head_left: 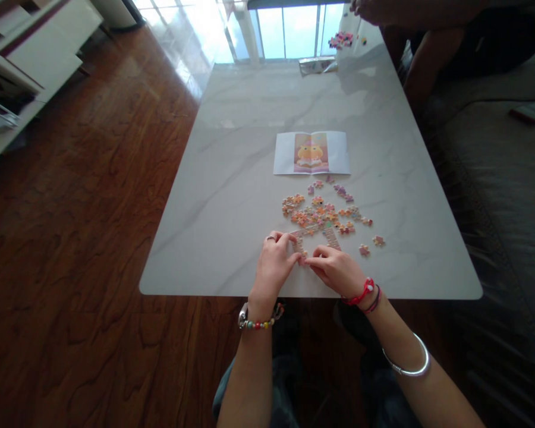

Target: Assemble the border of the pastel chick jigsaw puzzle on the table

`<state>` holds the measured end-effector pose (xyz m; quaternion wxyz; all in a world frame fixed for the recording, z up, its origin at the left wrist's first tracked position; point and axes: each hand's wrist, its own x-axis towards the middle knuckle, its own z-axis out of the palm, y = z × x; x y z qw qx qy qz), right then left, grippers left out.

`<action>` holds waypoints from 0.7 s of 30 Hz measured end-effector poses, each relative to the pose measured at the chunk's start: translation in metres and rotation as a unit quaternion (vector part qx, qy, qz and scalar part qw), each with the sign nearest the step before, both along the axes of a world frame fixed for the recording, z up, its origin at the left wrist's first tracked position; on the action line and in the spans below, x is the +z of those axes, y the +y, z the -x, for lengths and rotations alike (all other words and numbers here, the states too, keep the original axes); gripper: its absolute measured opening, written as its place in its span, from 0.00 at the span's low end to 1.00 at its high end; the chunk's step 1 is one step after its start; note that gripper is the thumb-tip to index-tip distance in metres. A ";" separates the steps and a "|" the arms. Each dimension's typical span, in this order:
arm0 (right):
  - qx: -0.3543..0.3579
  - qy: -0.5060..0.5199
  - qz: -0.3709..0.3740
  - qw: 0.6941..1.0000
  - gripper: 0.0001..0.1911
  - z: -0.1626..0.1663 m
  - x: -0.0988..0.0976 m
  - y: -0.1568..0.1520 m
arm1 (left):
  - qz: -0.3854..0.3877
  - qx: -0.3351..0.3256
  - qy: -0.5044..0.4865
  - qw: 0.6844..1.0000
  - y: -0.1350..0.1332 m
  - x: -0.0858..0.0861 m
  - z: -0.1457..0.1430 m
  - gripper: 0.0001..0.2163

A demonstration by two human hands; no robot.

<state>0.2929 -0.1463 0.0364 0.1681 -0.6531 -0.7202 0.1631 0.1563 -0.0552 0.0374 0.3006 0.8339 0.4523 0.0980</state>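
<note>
My left hand (276, 261) and my right hand (336, 268) meet near the front edge of a white marble table (232, 178), fingertips pinched together on a small jigsaw piece (303, 257). Just beyond them lies a joined strip of puzzle pieces (314, 229) forming part of a frame. A loose heap of orange and pink pieces (323, 211) spreads behind it, and two stray pieces (378, 241) lie to the right. Further back, a printed reference sheet (311, 153) shows an orange cartoon figure.
At the far end another person's arm (423, 53) leans by a second small pile of pieces (341, 40) and a packet (316, 64). A dark sofa (508, 178) runs along the right. Wooden floor (93, 208) and white furniture (31, 47) lie to the left.
</note>
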 end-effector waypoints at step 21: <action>-0.101 -0.067 0.056 0.991 0.07 0.026 0.003 0.004 | -0.004 -0.009 0.032 0.999 0.003 -0.003 -0.002 0.12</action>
